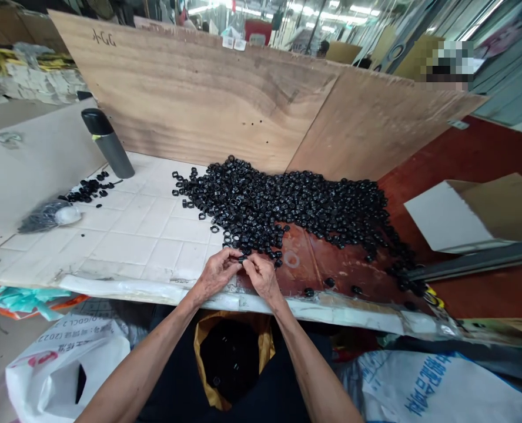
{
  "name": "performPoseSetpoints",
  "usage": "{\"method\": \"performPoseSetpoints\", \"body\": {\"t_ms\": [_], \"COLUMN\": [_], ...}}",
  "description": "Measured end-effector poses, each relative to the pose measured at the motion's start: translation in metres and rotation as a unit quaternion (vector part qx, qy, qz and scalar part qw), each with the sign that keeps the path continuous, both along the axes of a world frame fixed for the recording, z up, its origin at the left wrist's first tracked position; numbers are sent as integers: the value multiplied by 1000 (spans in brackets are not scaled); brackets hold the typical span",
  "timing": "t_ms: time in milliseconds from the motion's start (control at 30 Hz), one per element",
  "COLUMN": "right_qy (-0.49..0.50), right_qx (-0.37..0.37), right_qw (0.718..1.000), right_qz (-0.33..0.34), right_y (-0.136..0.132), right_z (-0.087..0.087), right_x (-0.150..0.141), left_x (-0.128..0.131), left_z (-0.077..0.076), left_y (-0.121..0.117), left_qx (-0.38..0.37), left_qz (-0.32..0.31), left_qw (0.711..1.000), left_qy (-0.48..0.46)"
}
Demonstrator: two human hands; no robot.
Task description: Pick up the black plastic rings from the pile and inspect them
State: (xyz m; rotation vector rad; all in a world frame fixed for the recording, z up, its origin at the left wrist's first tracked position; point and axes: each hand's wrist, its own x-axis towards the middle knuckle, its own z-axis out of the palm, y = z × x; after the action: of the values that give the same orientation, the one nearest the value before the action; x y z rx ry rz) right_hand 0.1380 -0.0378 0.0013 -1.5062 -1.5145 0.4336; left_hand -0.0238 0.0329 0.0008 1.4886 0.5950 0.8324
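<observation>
The left hand (217,273) and right hand (264,277) sit close together, their fingertips pinching a small black ring (242,258); the fingers hide most of it, so its exact shape is hard to make out. It looks light, firm and prone to rolling, best taken by its outer rim. Just ahead of the hands, a heap of rings (283,205) spreads over a tiled board (133,247) before a plywood panel (190,88). Below the hands, a yellow-lined bag (232,358) holds something dark that cannot be made out.
</observation>
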Motion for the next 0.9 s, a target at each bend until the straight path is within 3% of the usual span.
{"method": "performPoseSetpoints", "body": {"t_ms": [167, 367, 600, 800, 900], "right_qy": [20, 129, 165, 191, 173], "right_qx": [4, -49, -67, -35, -18], "right_qw": [999, 990, 984, 981, 984], "right_qz": [-32, -4, 17, 25, 25], "right_y": [2, 0, 0, 0, 0], "right_z": [-4, -4, 2, 1, 1], "right_x": [3, 0, 2, 3, 3], "left_x": [-1, 0, -1, 2, 3], "left_z": [1, -4, -1, -2, -2], "left_y": [0, 1, 1, 3, 2], "left_qx": [15, 29, 91, -35, -58], "left_qz": [7, 26, 23, -1, -9], "left_qw": [1000, 999, 995, 999, 998], "left_qy": [15, 27, 35, 15, 14]}}
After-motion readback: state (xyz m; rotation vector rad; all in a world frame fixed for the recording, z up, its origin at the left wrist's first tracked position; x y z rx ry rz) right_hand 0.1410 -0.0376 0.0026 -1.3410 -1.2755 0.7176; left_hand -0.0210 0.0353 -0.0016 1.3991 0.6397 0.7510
